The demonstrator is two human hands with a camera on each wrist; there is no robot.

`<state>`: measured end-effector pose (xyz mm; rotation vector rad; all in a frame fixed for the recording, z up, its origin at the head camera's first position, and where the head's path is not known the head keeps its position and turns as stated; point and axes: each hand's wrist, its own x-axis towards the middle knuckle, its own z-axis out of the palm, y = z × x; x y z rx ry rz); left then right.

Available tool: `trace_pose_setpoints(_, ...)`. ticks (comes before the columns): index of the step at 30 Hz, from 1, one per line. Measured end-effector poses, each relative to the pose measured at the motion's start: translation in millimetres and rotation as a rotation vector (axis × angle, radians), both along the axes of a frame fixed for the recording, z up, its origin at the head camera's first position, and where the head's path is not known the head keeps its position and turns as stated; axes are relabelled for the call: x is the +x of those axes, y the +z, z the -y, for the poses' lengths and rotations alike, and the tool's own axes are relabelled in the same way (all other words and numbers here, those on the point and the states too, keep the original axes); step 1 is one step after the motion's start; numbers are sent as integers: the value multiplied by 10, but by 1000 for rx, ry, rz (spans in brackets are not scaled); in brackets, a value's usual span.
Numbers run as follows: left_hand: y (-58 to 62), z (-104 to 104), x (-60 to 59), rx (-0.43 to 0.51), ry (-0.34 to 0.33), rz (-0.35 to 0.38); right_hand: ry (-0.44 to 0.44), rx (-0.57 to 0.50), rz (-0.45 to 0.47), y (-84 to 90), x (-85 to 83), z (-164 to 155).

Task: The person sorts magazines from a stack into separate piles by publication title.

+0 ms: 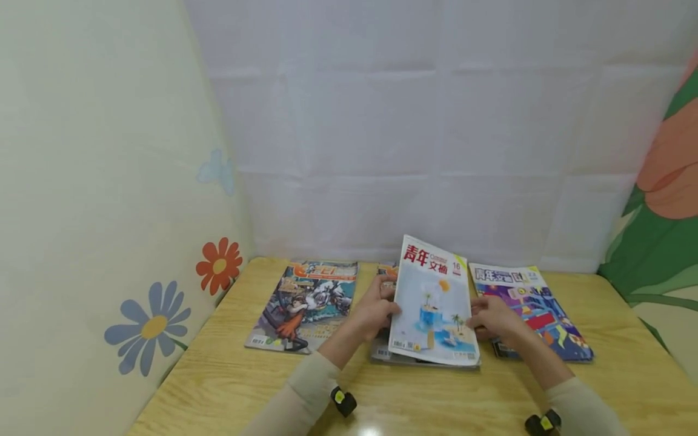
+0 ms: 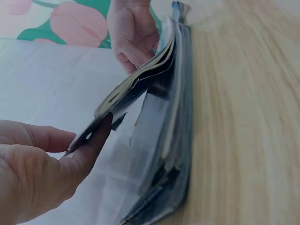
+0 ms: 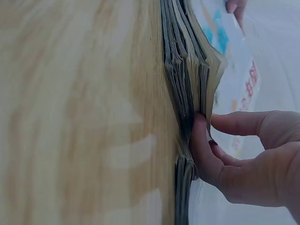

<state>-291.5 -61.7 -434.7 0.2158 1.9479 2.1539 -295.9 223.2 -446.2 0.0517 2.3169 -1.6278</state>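
Magazine with a glossy white and pale blue paper cover, red Chinese title lettering and little palm islands (image 1: 436, 303), sits in the middle of my head view, tilted above a dark-covered paper magazine with an orange title (image 1: 380, 351) that shows past its left side. I have both hands on it. The left hand (image 1: 373, 312) pinches its left edge between thumb and fingers, and the left wrist view shows me that edge raised, with a gap opening over the thick stack beneath and narrowing toward the right side. The right hand (image 1: 496, 318) grips the right edge, its digits on both faces of the paper in the right wrist view. To the left, well apart from the stack, I see a comic-style magazine with an orange title and a figure in orange-red (image 1: 305, 306) lying flat. Beside the right hand lies a purple and blue illustrated magazine with a white title band (image 1: 537, 309), partly covered by that hand and forearm. All of it rests on a pale yellow wood-grain table (image 1: 218, 381), in front of a creased white cloth backdrop (image 1: 382, 121). I see a black strap with a yellow mark (image 1: 343, 401) at the left wrist.
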Motion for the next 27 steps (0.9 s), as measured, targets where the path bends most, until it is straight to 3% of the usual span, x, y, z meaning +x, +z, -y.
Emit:
trace_pose_setpoints(4,61,-21,-11,81,-14,-6,-38,12,-50,64,30,-32)
trace_pose_setpoints(10,95,-74,-13,120,-6,12,-36,-13,-99,162,94,-119)
trace_pose_setpoints(16,87,-231,-59,203,-22,41,30,-54,-120,265,186,-349)
trace_pose_setpoints(19,80,-321,-104,255,-10,67,79,-136,-96,294,208,-465)
trace_pose_setpoints(27,36,-639,-189,387,-4,103,282,-518,15,299,235,-853)
